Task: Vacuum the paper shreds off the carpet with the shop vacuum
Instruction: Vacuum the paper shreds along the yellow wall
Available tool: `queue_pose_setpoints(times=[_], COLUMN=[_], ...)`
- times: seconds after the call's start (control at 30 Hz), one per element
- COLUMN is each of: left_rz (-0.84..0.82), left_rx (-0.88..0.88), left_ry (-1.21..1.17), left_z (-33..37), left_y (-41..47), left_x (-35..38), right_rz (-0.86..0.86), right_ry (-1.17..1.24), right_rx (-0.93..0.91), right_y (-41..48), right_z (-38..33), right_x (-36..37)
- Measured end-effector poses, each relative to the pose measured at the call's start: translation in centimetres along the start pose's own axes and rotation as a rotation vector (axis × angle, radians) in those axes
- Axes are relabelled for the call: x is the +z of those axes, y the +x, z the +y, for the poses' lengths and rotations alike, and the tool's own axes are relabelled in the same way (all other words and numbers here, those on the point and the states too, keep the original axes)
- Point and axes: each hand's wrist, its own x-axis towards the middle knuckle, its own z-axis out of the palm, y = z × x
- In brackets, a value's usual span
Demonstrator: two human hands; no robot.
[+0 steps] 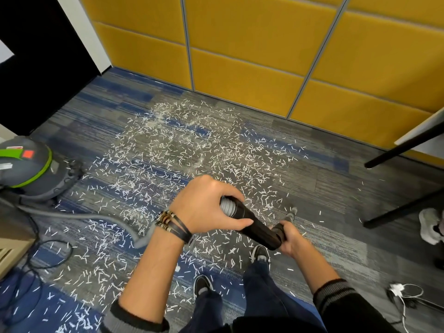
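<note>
White paper shreds [192, 145] lie scattered thickly over the grey and blue carpet [324, 188], from the yellow wall back to my feet. My left hand [206, 205] grips the top of the black vacuum handle [257, 227] where the grey ribbed hose [227, 207] joins it. My right hand [292, 239] holds the lower end of that handle. A grey wand tip [292, 213] pokes out beyond it towards the carpet. The grey and green shop vacuum [31, 167] stands at the left, its hose [72, 213] trailing across the floor.
Yellow padded wall panels [240, 56] close the far side. Black table legs [403, 150] slant in at the right, beside another person's white shoe [431, 227]. Black cables [43, 251] loop at the left, and a white charger with cord [398, 290] lies at bottom right.
</note>
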Motion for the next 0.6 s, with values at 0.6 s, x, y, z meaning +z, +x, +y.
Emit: queue_pose_setpoints(times=[0.6], left_rz=[-0.035], left_rx=[0.052], left_ry=[-0.031], left_z=[1.1], left_y=[4.3], left_x=[5.9], right_rz=[0.133], right_ry=[0.02], right_rx=[-0.099], right_y=[0.1], right_z=[-7.1], right_x=[-5.9])
